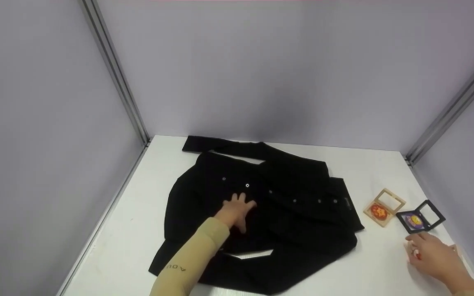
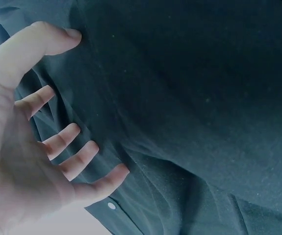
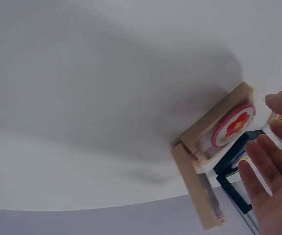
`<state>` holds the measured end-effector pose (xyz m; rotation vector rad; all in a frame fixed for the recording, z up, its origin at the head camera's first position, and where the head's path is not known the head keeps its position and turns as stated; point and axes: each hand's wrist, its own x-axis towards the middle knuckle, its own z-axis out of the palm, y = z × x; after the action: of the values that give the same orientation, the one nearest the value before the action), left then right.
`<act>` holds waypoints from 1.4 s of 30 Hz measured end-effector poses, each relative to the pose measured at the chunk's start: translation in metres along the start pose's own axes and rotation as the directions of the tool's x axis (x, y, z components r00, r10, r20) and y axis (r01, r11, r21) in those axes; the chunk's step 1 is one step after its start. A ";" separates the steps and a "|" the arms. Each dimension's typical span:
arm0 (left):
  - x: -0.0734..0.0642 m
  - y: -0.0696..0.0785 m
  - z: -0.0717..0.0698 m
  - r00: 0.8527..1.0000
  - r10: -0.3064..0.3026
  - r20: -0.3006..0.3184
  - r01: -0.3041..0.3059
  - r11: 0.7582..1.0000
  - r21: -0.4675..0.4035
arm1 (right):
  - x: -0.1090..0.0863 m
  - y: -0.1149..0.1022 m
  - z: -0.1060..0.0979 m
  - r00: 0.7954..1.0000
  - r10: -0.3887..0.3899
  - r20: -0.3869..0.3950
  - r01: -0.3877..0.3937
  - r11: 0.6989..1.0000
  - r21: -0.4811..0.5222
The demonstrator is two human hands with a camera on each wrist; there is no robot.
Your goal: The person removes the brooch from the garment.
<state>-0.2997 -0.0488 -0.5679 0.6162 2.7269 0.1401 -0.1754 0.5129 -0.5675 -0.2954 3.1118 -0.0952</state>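
A black buttoned jacket (image 1: 303, 179) lies spread across the white table, its sleeves reaching out at the back and the front. My left hand (image 1: 236, 209) is over the middle of it with fingers spread; in the left wrist view, the fingertips (image 2: 89, 147) are right at the folds of the cloth. At the right side my right hand (image 1: 432, 255) hovers over a light wood-coloured hinged case (image 3: 214, 115). Inside that case is a round piece with a red flower (image 3: 236, 125). The right hand's fingers (image 3: 251, 181) look extended, and in the head view they hide most of the case.
Behind the right hand stand two more opened hinged cases: a light wood-coloured one (image 1: 400, 201) with an orange star piece, and a black one (image 1: 403, 225) with a purple and yellow piece. Grey panel walls (image 1: 237, 74) with metal posts (image 1: 115, 74) enclose the table (image 1: 130, 230).
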 end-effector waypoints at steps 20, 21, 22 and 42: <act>-0.004 -0.005 0.009 0.998 0.019 -0.066 -0.020 1.000 -0.015 | 0.055 -0.070 -0.025 0.977 -0.171 -0.130 0.165 0.985 -0.054; -0.004 -0.006 0.010 0.997 0.020 -0.070 -0.021 1.000 -0.021 | 0.058 -0.074 -0.027 0.974 -0.181 -0.138 0.175 0.983 -0.054; -0.005 -0.005 0.010 0.997 0.020 -0.071 -0.022 0.999 -0.026 | 0.061 -0.078 -0.028 0.969 -0.196 -0.150 0.189 0.980 -0.055; -0.011 -0.010 0.016 0.995 0.037 -0.093 -0.042 0.998 -0.044 | 0.125 -0.169 -0.038 0.906 -0.324 -0.270 0.341 0.940 0.015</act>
<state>-0.2892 -0.0624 -0.5809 0.6664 2.7923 0.2462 -0.2676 0.3263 -0.5201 -0.8821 3.2715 -0.2544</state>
